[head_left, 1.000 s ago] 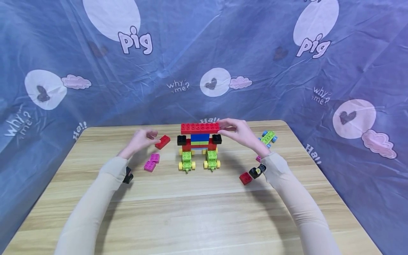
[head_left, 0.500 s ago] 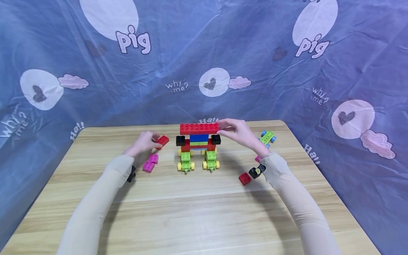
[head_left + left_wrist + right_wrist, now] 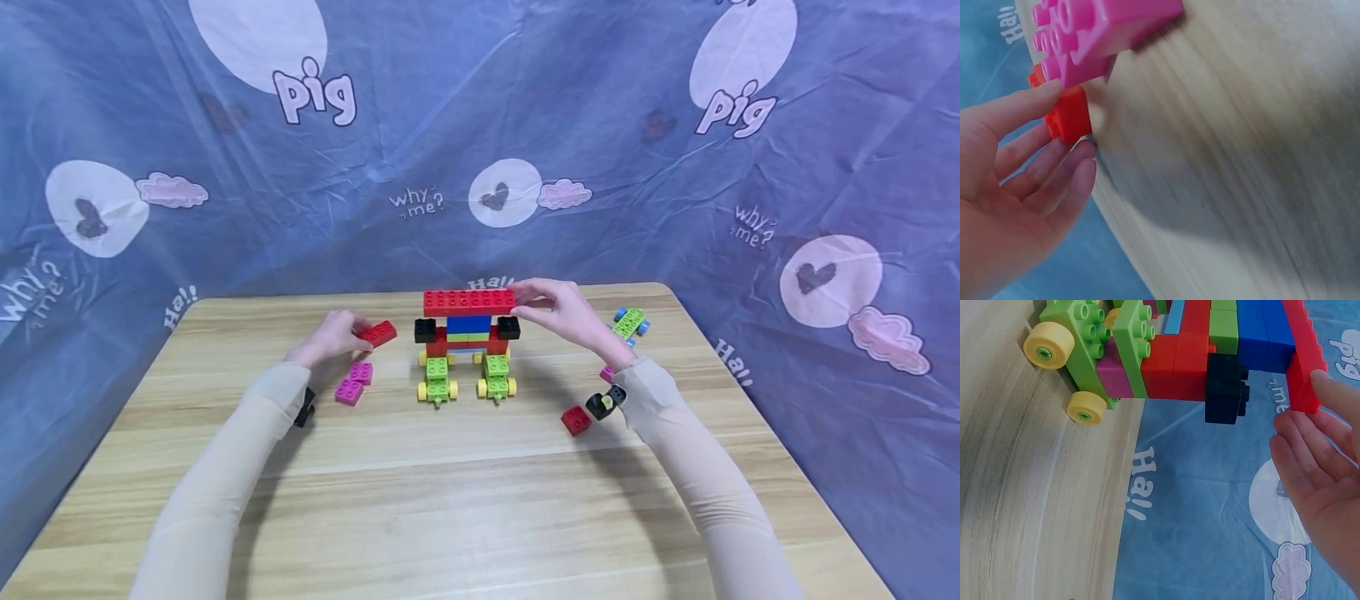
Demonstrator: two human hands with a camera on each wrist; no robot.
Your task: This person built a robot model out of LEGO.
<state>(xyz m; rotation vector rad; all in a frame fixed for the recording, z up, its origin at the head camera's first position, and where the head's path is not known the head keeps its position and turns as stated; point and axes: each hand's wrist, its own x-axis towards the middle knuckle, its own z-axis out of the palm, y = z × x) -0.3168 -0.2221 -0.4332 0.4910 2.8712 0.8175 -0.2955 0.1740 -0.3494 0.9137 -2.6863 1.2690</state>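
My left hand pinches a red brick between thumb and fingers at the table's back left. In the left wrist view, two pink bricks partly cover that red brick. At the centre stands a built model: green wheeled bases, red bricks, a blue layer, a black brick on each side, and a long red brick across the top. My right hand holds the long brick's right end, thumb on its studded face in the right wrist view.
Just in front of the left hand lie the pink bricks. A loose red brick sits below the right wrist. Beyond that wrist are a green base with blue wheels and a partly covered pink brick. A printed blue cloth hangs behind the table.
My left hand has reached right to the red brick and gripped it, and the brick has turned slightly. The right hand stays at the long brick's end.
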